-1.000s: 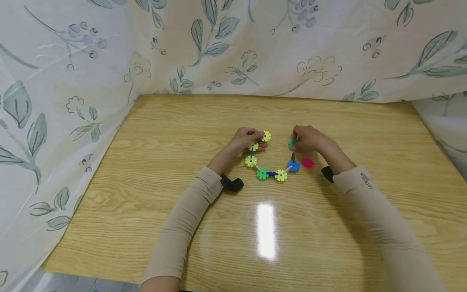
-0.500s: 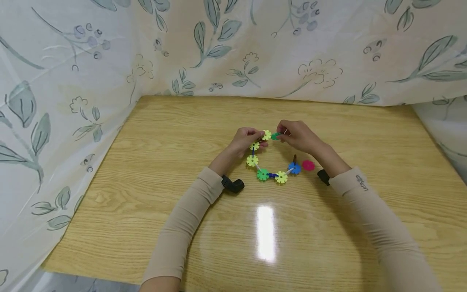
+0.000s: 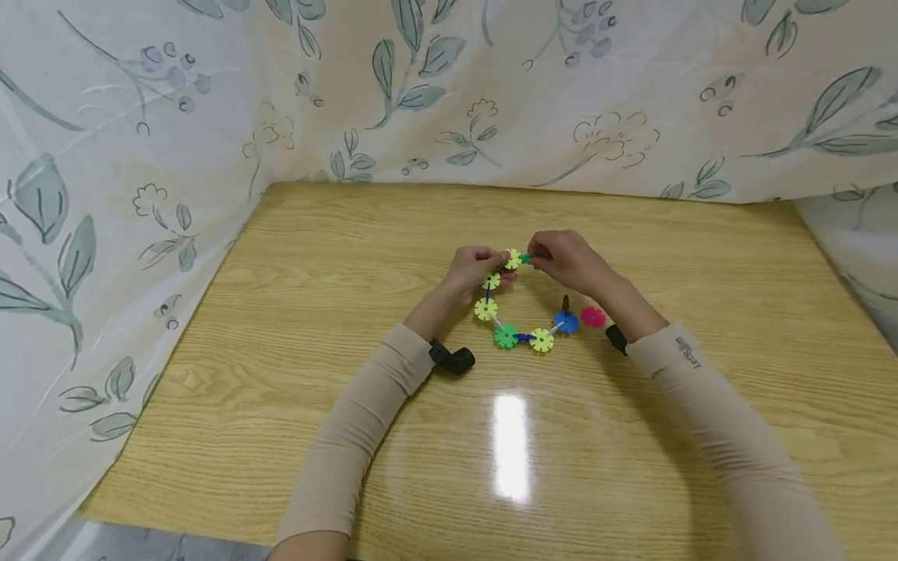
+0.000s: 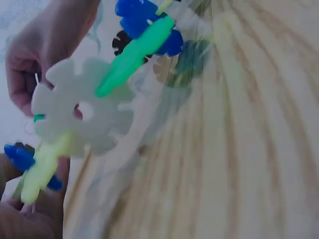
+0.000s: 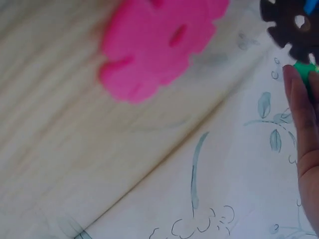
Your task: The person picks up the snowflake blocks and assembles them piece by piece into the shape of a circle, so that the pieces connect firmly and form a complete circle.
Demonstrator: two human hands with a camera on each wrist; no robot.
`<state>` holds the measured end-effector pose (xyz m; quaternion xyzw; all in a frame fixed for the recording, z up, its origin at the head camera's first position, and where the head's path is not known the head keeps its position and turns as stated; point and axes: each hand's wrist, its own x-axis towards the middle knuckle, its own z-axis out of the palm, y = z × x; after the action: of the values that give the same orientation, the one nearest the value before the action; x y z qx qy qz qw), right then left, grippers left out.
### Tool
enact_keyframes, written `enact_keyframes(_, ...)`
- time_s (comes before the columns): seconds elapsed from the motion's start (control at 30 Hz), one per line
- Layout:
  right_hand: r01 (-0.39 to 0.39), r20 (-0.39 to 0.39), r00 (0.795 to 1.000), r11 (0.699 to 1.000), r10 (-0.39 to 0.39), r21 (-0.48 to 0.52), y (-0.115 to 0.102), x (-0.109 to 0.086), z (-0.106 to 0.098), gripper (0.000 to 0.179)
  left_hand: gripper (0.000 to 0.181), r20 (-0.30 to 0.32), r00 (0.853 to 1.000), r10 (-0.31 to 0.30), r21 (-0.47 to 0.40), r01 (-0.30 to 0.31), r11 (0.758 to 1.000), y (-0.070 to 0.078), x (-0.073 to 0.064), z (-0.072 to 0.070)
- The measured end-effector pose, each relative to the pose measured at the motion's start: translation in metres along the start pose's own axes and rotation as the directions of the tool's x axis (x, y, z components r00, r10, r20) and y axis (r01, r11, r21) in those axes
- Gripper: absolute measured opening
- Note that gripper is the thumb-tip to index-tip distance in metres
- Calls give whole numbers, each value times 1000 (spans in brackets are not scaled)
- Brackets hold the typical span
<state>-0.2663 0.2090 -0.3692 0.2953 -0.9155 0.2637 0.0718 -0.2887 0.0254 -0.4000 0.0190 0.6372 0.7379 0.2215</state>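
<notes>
A curved chain of slotted plastic snowflake discs lies between the hands in the head view. My left hand (image 3: 477, 271) pinches a yellow disc (image 3: 514, 259) at the chain's far end. Edge-on, a green disc (image 3: 525, 258) meets that yellow disc's right rim, pinched between the thumb and fingers of my right hand (image 3: 567, 253). Farther round the chain come a lower green disc (image 3: 506, 336), a blue disc (image 3: 565, 321) and an upright brown disc (image 3: 566, 303) at the other end. A white disc (image 4: 84, 119) looms close in the left wrist view.
A loose pink disc (image 3: 593, 315) lies right of the blue one on the wooden table (image 3: 337, 312). Black wrist cameras hang below both wrists, the left one (image 3: 454, 359) close over the tabletop. A floral cloth (image 3: 533, 101) hangs behind the table.
My right hand has moved left with the green disc, bringing it from above the brown disc to the yellow disc's rim, and turned it edge-on. My left hand has stayed nearly still.
</notes>
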Motion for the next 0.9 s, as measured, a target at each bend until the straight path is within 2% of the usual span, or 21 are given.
enact_keyframes(0.07, 17, 4, 1000, 1000, -17, 1, 0, -1, 0, 4, 15, 9, 1000, -25, -36, 25, 999, -1, 0, 1)
enact_keyframes(0.17, 32, 18, 999, 999, -32, 3, 0, -1, 1, 4, 13, 31, 999, -30, -58, 31, 998, -3, 1, 0)
enact_keyframes(0.27, 19, 39, 999, 1000, -19, -1, -2, 0, -2, 7, 13, 36, 999, -3, -23, 4, 1000, -2, 2, -3)
enact_keyframes(0.37, -47, 76, 996, 999, 46, 10, -1, -2, -11, 18, 16, 47, 999, 1, 2, -2, 1000, -1, 2, -4)
enact_keyframes(0.47, -155, 126, 980, 988, 157, -29, 3, -11, -26, 27, 18, 36, 999, -17, 0, 17, 1000, 0, 1, -4)
enact_keyframes(0.53, -214, 178, 958, 973, 226, -84, 6, -21, -35, 24, 18, 8, 999, -33, -14, 33, 999, 1, 0, -5)
enact_keyframes(0.6, -246, 260, 925, 959, 276, -142, 9, -31, -43, 18, 20, -19, 999, -48, -22, 47, 999, 1, -1, -7)
enact_keyframes(0.67, -253, 358, 884, 952, 300, -172, 10, -41, -46, 16, 25, -34, 998, -55, -18, 55, 998, 1, -1, -8)
enact_keyframes(0.77, -276, 488, 812, 947, 322, -167, 8, -52, -46, 20, 31, -30, 997, -68, -12, 68, 998, 2, -2, -9)
enact_keyframes(0.83, -293, 537, 775, 942, 333, -162, 5, -57, -44, 28, 32, -26, 997, -71, 2, 71, 997, 2, -2, -9)
enact_keyframes(0.9, -303, 555, 758, 938, 344, -168, 3, -60, -42, 32, 31, -22, 997, -72, 13, 72, 997, 2, -3, -8)
